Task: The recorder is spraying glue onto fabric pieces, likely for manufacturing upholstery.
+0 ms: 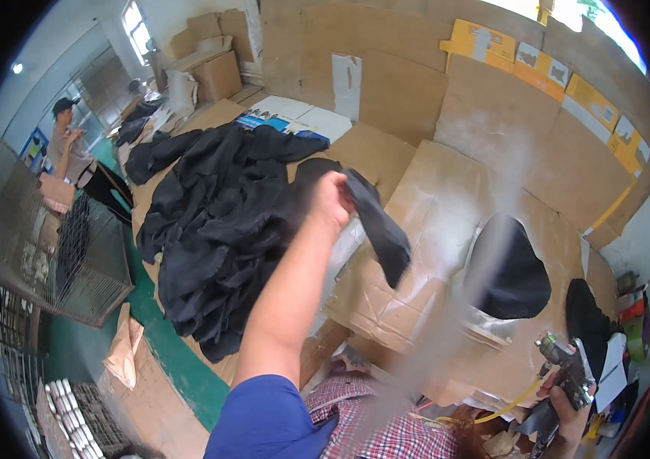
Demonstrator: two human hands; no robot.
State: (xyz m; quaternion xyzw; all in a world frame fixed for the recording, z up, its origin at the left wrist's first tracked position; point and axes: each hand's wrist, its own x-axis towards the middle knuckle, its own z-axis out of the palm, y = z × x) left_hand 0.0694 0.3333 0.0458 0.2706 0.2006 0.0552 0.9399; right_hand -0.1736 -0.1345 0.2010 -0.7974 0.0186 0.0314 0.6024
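- A worker's left hand [330,200], arm stretched out over the bench, is closed on one end of a black fabric piece [381,229], which hangs from the grip and trails down to the right above the cardboard-covered worktop [447,199].
- The right hand [566,409], low at the right edge of the view, is wrapped around the handle of a metal spray gun [562,367]; a yellow hose [505,413] runs from the gun toward the person's body.
- A pale streak of mist [478,260] rises across the middle of the view, crossing a second black piece [508,279] that lies flat on the cardboard just right of the hanging one.
- Another dark piece [589,321] rests near the right end of the bench, beside the gun.
- A big heap of black fabric [218,229] covers the left part of the bench, just behind the raised arm.
- Cardboard sheets [386,84] line the wall behind, with yellow boxes [485,42] along the top.
- To the left stand wire racks [50,260]; beyond them another person [65,141] in a cap works, well apart from the bench.
- A plaid garment [386,428] shows at the lower edge.
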